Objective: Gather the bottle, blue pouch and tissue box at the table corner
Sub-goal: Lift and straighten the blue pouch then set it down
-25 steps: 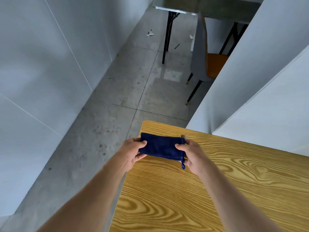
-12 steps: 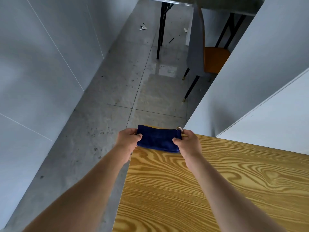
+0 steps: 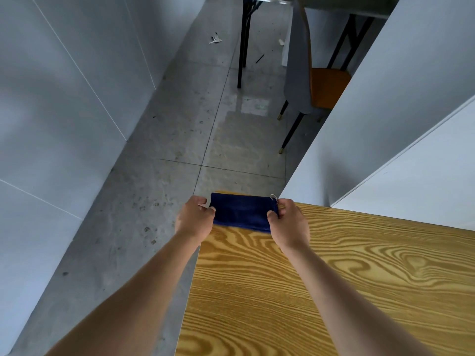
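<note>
Head view looks down over your two forearms to the far left corner of the desk (image 3: 334, 291), a yellow wood-grain top. Your left hand (image 3: 194, 219) pinches the left end of the pouch (image 3: 241, 211) — thumb on top, fingers curled behind. Your right hand (image 3: 286, 222) pinches the right end the same way, with a small pale loop (image 3: 273, 197) sticking up just beside its fingers. The pouch is dark blue, stretched flat between both hands, right over the desk corner; you cannot tell whether it rests on the wood or is held just above it. Beyond the desk edge is grey floor (image 3: 180, 150), with white wall panels (image 3: 64, 98) on the left and white partitions (image 3: 398, 124) on the right. Well apart, at the top of the view, stands a chair (image 3: 326, 91) with an orange seat beside black legs of another table (image 3: 243, 47) — a few scraps lie on the floor near them.
</note>
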